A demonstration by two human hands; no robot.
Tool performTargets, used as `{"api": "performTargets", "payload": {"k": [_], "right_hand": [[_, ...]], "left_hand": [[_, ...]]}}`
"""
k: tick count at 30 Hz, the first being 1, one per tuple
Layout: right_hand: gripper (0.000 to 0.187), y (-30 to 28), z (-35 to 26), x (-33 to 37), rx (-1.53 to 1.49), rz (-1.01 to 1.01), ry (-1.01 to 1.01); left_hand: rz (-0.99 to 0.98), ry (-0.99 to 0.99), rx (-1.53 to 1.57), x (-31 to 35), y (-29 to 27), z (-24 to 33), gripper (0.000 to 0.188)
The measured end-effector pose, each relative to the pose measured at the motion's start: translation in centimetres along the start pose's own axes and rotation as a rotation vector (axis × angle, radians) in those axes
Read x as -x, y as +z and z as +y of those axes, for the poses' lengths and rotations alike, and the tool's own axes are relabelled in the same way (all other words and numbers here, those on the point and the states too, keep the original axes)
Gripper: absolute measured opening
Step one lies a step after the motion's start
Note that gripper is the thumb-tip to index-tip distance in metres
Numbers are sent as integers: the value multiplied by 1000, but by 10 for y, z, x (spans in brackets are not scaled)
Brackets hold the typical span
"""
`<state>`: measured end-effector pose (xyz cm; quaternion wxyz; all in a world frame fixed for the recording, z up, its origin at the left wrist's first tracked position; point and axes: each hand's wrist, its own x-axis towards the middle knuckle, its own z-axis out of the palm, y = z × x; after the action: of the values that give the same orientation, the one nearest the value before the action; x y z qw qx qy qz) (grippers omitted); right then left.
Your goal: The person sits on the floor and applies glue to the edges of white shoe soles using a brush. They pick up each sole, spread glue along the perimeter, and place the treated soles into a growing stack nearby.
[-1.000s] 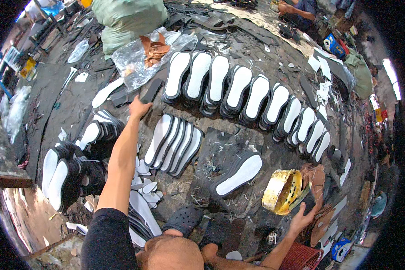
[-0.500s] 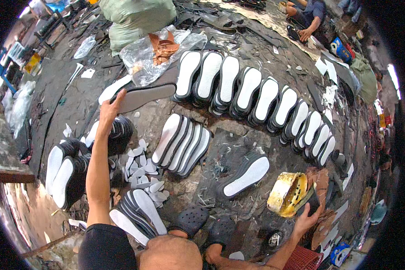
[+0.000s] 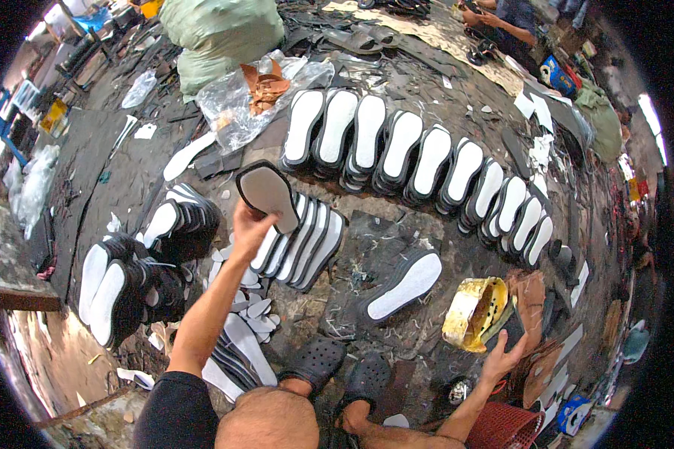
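Note:
My left hand [image 3: 254, 228] is closed on a shoe sole [image 3: 266, 187] with a grey face and dark rim, raised above a fanned row of insoles [image 3: 311, 247]. At the right, my right hand [image 3: 499, 361] has its thumb and fingers apart, beside a dark flat piece [image 3: 511, 329] leaning at a yellow-coated container [image 3: 468, 318]. Whether the hand touches that piece is hard to tell. Between the hands, a small stack of white-topped soles [image 3: 406, 288] lies on a dark mat. A curved line of white-topped sole stacks [image 3: 367, 135] spreads across the far side.
More sole stacks [image 3: 108, 292] stand at the left, near loose pale cut pieces [image 3: 258, 308]. A clear plastic bag [image 3: 228, 105] with brown scraps and a pale green sack [image 3: 221, 41] lie behind. A red basket [image 3: 505, 425] sits at lower right. Another person [image 3: 509, 30] works far right.
My left hand has brought the sole rightward and nearer, tilting it away from the far-left spot. The right hand has lowered slightly and its fingers look more spread.

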<state>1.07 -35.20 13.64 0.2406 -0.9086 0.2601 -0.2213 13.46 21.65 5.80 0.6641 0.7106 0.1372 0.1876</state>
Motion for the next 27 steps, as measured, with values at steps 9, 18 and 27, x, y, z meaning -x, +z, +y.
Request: {"api": "performTargets", "payload": {"k": [9, 18, 27], "right_hand": [[61, -15, 3, -13, 20, 14, 14], [51, 2, 24, -6, 41, 70, -48], [44, 39, 48, -59, -70, -166, 4]], "left_hand": [[132, -76, -158, -128, 42, 29, 59], [232, 205, -890, -217, 55, -18, 53], [-636, 317, -443, 138, 149, -4, 72]]}}
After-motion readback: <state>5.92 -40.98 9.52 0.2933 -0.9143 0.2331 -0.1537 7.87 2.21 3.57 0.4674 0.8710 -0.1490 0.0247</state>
